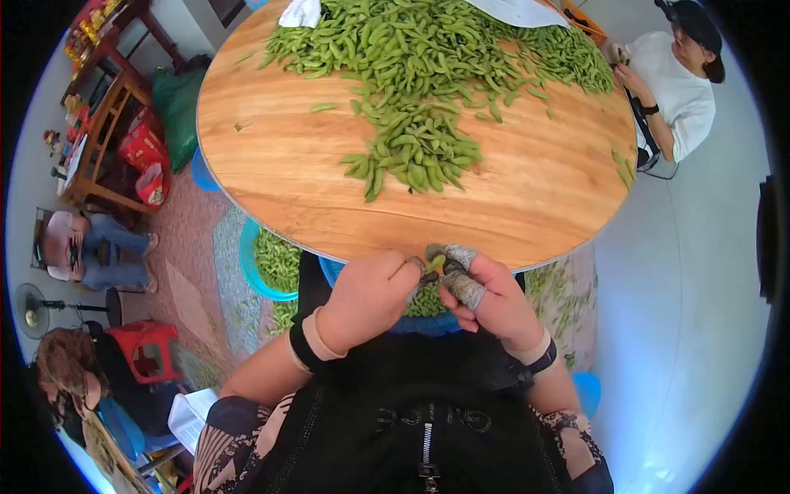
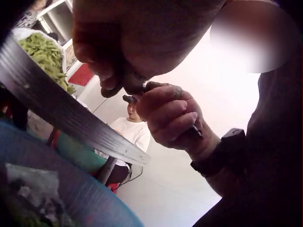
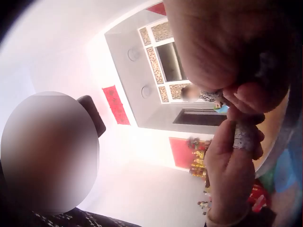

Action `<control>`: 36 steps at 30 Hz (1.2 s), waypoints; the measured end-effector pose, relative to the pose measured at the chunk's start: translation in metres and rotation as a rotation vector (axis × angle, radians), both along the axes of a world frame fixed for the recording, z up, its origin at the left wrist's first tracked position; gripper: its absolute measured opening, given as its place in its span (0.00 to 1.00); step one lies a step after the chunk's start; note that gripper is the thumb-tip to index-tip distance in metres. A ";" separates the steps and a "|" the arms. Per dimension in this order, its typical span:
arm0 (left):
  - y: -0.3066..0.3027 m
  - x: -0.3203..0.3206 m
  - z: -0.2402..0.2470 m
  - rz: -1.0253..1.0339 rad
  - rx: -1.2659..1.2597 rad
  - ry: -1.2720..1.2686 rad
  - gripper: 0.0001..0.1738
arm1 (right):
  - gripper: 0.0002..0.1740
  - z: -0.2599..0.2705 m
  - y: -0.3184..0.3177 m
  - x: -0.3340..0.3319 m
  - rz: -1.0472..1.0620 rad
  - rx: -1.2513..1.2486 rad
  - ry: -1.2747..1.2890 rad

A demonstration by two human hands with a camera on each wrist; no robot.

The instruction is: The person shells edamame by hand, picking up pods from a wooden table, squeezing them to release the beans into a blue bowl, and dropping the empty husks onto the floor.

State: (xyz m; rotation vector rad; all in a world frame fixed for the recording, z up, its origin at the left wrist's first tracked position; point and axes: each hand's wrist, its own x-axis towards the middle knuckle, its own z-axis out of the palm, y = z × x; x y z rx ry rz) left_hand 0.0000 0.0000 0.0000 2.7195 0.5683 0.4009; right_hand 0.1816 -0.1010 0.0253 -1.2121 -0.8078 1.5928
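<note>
Just over the near table edge, a green soybean pod (image 1: pixel 434 263) sits between my two hands. My right hand (image 1: pixel 494 300) pinches it with fingers wrapped in grey tape. My left hand (image 1: pixel 370 292), curled and with a taped tip, grips the pod's other end. In the left wrist view the right hand (image 2: pixel 165 113) is a curled fist, a small dark end poking out below its fingers. Under both hands stands a blue basin (image 1: pixel 436 323) of shelled green beans (image 1: pixel 426 301). A large heap of pods (image 1: pixel 403 49) covers the far part of the round wooden table (image 1: pixel 280 165).
A turquoise basin (image 1: pixel 247 263) of green pods or shells stands below the table at left. Green bits litter the floor (image 1: pixel 568 305) at right. One person (image 1: pixel 683 90) sits at the table's far right; others sit at left, near a red stool (image 1: pixel 144 350) and a fan (image 1: pixel 33 311).
</note>
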 end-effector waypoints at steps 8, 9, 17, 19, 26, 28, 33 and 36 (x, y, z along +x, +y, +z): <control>-0.005 -0.012 0.000 0.097 -1.334 -0.187 0.12 | 0.15 0.001 -0.005 -0.005 0.029 -0.201 0.212; -0.007 -0.010 -0.002 0.098 -1.332 -0.188 0.12 | 0.15 -0.001 -0.004 -0.007 0.031 -0.199 0.211; -0.019 -0.003 -0.009 0.099 -0.151 -0.279 0.05 | 0.15 -0.018 -0.009 -0.013 -0.056 -0.132 0.109; -0.014 -0.008 -0.003 0.187 -0.822 -0.291 0.03 | 0.16 -0.017 -0.014 -0.014 -0.049 -0.124 0.152; -0.022 -0.011 0.000 0.271 -1.202 -0.147 0.06 | 0.17 -0.043 -0.013 -0.014 -0.292 0.482 -0.834; -0.026 -0.010 0.005 0.216 -1.132 -0.108 0.06 | 0.15 -0.041 -0.012 -0.016 -0.159 0.516 -0.949; -0.024 -0.022 0.003 0.045 -1.252 0.035 0.05 | 0.12 -0.044 -0.016 -0.022 0.071 0.421 -0.863; -0.022 -0.030 -0.003 0.059 -1.345 0.016 0.04 | 0.12 -0.040 -0.015 -0.023 0.117 0.392 -0.878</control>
